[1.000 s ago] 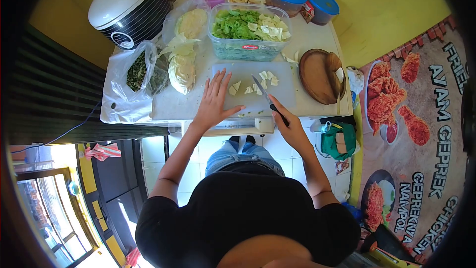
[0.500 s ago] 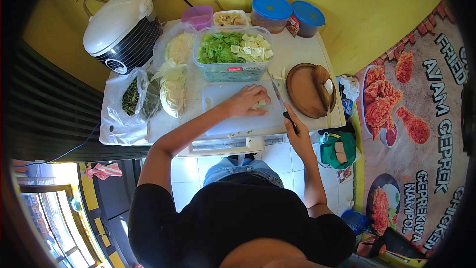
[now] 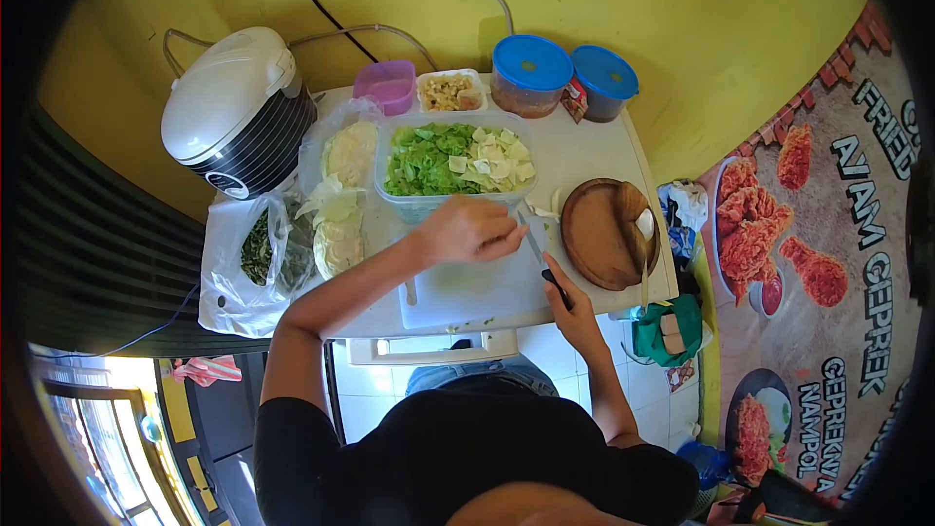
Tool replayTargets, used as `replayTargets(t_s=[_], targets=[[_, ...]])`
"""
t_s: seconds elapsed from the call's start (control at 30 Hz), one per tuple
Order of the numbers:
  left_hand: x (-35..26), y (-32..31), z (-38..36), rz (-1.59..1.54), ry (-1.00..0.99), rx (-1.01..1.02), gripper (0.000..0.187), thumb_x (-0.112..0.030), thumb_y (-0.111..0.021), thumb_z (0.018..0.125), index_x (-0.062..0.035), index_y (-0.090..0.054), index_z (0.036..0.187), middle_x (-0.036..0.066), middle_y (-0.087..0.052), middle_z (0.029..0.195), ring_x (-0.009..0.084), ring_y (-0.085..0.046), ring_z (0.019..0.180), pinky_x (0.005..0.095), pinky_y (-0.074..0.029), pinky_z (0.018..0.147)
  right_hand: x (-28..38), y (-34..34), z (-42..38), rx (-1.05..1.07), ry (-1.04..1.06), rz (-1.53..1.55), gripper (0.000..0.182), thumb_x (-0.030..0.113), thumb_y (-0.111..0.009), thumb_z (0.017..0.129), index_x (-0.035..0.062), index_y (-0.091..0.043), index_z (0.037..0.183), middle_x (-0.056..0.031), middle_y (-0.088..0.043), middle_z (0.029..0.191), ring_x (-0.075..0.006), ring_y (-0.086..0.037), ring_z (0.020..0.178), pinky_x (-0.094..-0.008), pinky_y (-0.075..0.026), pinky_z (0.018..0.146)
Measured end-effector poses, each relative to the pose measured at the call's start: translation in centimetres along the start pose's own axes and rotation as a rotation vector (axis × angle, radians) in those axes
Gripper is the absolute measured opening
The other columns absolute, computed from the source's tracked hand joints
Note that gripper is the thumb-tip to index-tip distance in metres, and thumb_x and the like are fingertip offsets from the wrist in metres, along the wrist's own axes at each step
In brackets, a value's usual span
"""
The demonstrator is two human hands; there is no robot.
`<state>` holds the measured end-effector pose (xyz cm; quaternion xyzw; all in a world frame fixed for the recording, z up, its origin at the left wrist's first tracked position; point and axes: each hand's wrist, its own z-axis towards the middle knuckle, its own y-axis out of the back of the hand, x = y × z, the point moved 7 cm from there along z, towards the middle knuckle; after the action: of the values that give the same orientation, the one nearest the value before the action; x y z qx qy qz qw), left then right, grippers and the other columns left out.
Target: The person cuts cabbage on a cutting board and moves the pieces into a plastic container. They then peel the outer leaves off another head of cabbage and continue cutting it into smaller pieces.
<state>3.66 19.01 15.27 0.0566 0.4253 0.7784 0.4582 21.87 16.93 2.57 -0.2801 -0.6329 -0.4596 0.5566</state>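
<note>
My right hand (image 3: 577, 317) grips a knife (image 3: 555, 286) by its black handle, with the blade pointing up and left towards the container. Near the blade's tip, my left hand (image 3: 471, 231) is closed with its fingers curled down; whatever they hold is hidden. Below both hands lies a white cutting board (image 3: 458, 302), with a few green scraps by its front edge. Just beyond my left hand stands a clear plastic container (image 3: 382, 168). Green chopped leaves (image 3: 427, 158) fill its left side and pale cut cabbage (image 3: 495, 161) its right.
Cabbage halves (image 3: 338, 245) sit left of the board, beside a plastic bag (image 3: 226, 307) of dark leaves. A rice cooker (image 3: 229, 107) stands behind them. On the right is a round wooden mortar (image 3: 592, 234) with a pestle. Blue-lidded tubs (image 3: 532, 63) and a purple bowl (image 3: 387, 88) line the back.
My left hand has lifted off the board towards the container and knife tip, its fingers now curled. The cabbage pieces under it no longer show on the board. The view has tilted upward.
</note>
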Motion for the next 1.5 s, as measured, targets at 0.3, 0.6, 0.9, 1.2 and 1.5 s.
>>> replayTargets(t_s=[0.3,0.6,0.9,1.2,1.5], targets=[[7.7,1.2,6.3,-0.163,0.209,0.156,0.040,-0.020,-0.041,0.101,-0.0036,-0.060,0.070,0.011,-0.055,0.068,0.0277,-0.057,0.075,0.0395,-0.045,0.074,1.3,-2.8,1.0,0.170,-0.156,0.075,0.045,0.013,-0.049,0.099,0.0133,-0.043,0.143,-0.0133,-0.058,0.129,-0.0117,-0.050,0.109,-0.0249,-0.039,0.094],[6.8,2.1,1.6,0.182,0.198,-0.007,0.029,-0.032,-0.057,0.093,-0.0086,-0.062,0.109,0.011,-0.060,0.117,0.0318,-0.055,0.109,0.0418,-0.041,0.096,0.5,-3.4,1.9,0.242,-0.081,-0.034,0.047,0.013,-0.049,0.099,0.0106,-0.041,0.145,-0.0051,-0.058,0.114,-0.0069,-0.044,0.083,-0.0196,-0.040,0.077],[6.2,15.1,-8.1,0.349,0.531,-0.164,0.028,-0.026,-0.063,0.089,-0.0093,-0.063,0.112,0.012,-0.060,0.120,0.0321,-0.055,0.113,0.0402,-0.041,0.098,1.6,-4.0,2.7,0.262,-0.058,-0.094,0.046,0.013,-0.050,0.098,0.0119,-0.043,0.143,-0.0132,-0.056,0.132,-0.0160,-0.050,0.119,-0.0284,-0.035,0.102],[10.1,14.6,-13.3,0.431,0.675,0.141,0.032,-0.016,-0.072,0.076,-0.0087,-0.066,0.106,0.011,-0.063,0.109,0.0292,-0.056,0.109,0.0381,-0.044,0.098,3.1,-5.2,2.6,0.260,0.043,-0.153,0.046,0.014,-0.052,0.098,0.0130,-0.043,0.143,0.0009,-0.053,0.094,-0.0070,-0.040,0.075,-0.0195,-0.038,0.071],[10.9,13.8,-14.4,0.473,0.755,0.271,0.026,-0.024,-0.074,0.075,-0.0121,-0.070,0.098,0.011,-0.064,0.099,0.0294,-0.059,0.101,0.0378,-0.047,0.088,3.3,-5.4,0.6,0.250,-0.017,-0.143,0.046,0.014,-0.051,0.099,0.0111,-0.043,0.143,-0.0053,-0.058,0.122,-0.0092,-0.049,0.091,-0.0219,-0.041,0.085]])
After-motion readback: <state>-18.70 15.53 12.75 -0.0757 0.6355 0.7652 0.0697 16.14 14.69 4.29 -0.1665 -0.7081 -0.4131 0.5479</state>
